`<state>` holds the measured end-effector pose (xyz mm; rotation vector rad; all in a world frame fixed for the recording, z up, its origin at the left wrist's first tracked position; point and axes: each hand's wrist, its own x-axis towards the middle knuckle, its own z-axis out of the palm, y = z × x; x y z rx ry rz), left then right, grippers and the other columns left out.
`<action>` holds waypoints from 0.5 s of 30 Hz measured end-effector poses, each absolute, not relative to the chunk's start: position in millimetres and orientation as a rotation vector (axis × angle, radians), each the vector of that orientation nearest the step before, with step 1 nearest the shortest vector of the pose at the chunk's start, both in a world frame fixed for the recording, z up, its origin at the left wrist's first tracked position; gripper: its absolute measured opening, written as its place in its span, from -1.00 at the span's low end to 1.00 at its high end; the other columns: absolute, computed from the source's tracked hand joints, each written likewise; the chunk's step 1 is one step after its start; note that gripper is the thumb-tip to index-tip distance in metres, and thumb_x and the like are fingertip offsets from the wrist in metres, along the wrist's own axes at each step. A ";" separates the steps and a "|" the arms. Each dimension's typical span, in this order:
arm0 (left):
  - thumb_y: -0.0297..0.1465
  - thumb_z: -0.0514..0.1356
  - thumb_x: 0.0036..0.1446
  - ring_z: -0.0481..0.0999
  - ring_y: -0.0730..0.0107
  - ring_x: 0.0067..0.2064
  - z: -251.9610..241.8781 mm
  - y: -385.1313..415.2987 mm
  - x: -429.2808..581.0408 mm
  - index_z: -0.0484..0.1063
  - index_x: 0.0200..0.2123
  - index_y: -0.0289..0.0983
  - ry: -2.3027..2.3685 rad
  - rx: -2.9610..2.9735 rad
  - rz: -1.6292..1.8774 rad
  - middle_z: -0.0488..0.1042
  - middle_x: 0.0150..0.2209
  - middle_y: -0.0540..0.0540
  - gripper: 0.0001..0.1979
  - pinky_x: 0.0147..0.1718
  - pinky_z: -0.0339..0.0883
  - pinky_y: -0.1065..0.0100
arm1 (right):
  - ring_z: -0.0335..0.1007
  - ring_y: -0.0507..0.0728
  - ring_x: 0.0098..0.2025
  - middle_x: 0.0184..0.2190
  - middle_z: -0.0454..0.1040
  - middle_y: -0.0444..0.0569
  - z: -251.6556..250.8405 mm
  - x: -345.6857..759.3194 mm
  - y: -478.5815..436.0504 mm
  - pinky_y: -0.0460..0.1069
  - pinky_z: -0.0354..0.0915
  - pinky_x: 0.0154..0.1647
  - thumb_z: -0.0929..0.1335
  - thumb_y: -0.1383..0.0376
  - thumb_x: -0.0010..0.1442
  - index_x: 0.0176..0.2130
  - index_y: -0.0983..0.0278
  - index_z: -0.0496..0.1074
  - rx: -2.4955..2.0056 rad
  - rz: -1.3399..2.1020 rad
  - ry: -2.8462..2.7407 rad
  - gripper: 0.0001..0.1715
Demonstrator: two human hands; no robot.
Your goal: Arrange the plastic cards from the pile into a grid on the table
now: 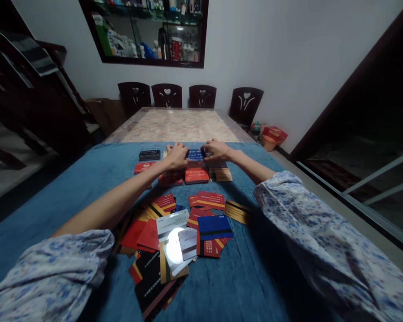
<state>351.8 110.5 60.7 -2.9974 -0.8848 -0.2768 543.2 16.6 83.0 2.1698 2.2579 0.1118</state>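
A stack of blue cards [195,155] lies in the back row of card piles, between my two hands. My left hand [176,156] has its curled fingers at the left edge of that stack. From the right side, the bent fingers of my right hand [216,150] press against it. In front of the hands are a red card stack [196,173], a darker red pile [170,178] and a gold card [220,175]. A black card stack [149,155] lies left of my left hand, above a red card [143,167]. My left hand partly covers a pile beneath it.
Nearer me, loose cards overlap in a heap, including a silver card [173,241], a blue card [215,227] and black cards [154,286]. A gold card [237,212] lies at its right. Blue cloth [248,277] covers the near table; chairs [203,97] stand beyond.
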 end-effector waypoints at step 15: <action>-0.35 0.18 0.16 0.20 -0.21 0.30 54.5 137.8 377.4 0.44 0.15 -0.25 -1.080 -2.959 -0.137 0.37 0.21 -0.33 -0.54 0.20 0.07 -0.21 | 0.33 0.34 0.15 0.06 0.56 0.08 77.6 551.8 52.0 0.07 0.32 -0.03 0.40 0.13 0.20 0.16 0.18 0.47 2.217 0.026 2.101 -0.45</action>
